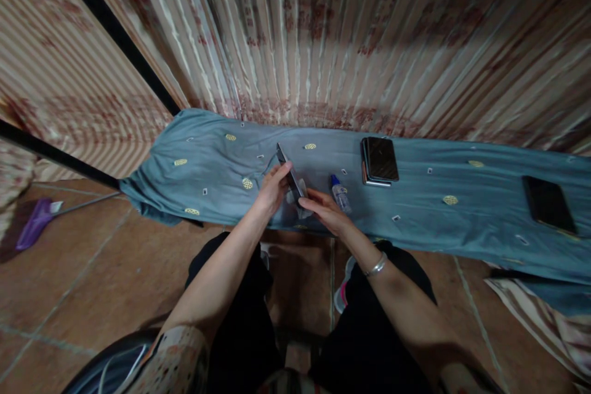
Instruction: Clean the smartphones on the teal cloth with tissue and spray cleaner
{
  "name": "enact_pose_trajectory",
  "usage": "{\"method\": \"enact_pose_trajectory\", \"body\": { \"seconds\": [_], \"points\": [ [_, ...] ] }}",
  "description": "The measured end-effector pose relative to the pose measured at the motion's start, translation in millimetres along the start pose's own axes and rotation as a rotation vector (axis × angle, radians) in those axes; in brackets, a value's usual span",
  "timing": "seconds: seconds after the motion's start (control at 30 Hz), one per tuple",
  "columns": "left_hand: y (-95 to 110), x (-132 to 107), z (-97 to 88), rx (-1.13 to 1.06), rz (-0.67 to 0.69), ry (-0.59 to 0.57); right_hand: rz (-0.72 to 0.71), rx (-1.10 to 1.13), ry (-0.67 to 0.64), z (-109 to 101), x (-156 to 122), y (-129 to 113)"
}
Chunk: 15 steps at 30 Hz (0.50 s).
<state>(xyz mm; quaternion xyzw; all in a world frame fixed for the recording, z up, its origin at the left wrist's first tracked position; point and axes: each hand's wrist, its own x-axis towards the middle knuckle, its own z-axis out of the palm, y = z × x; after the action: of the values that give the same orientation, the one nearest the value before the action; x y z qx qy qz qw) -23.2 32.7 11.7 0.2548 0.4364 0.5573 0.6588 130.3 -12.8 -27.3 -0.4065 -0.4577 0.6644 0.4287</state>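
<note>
Between both hands, above the cloth, a dark smartphone (pixel 290 177) is held tilted on its edge. My left hand (pixel 273 186) grips its left side, with the thumb on the upper part. On the lower end, my right hand (pixel 327 209) has its thumb on the phone's edge and the fingers behind it. Something pale and translucent, perhaps a tissue or film (pixel 302 212), shows beside the phone's lower end; I cannot tell whether a hand holds it. Just right of my right hand lies a small clear bottle (pixel 340 194) with a blue cap.
A blue-green patterned cloth (pixel 221 178) covers the long narrow surface. Stacked phones (pixel 380 160) lie right of the bottle, and a black flat device (pixel 549 203) lies farther right. Striped curtains (pixel 314 43) hang behind. A purple broom (pixel 37 221) rests on the tiled floor at left.
</note>
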Motion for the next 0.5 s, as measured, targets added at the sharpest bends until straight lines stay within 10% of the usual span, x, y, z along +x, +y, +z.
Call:
{"method": "enact_pose_trajectory", "body": {
  "seconds": [0.5],
  "points": [
    [-11.7,2.8,0.1,0.081,0.183,-0.011,-0.028,-0.073,0.015,3.5,-3.3,-2.7]
  ]
}}
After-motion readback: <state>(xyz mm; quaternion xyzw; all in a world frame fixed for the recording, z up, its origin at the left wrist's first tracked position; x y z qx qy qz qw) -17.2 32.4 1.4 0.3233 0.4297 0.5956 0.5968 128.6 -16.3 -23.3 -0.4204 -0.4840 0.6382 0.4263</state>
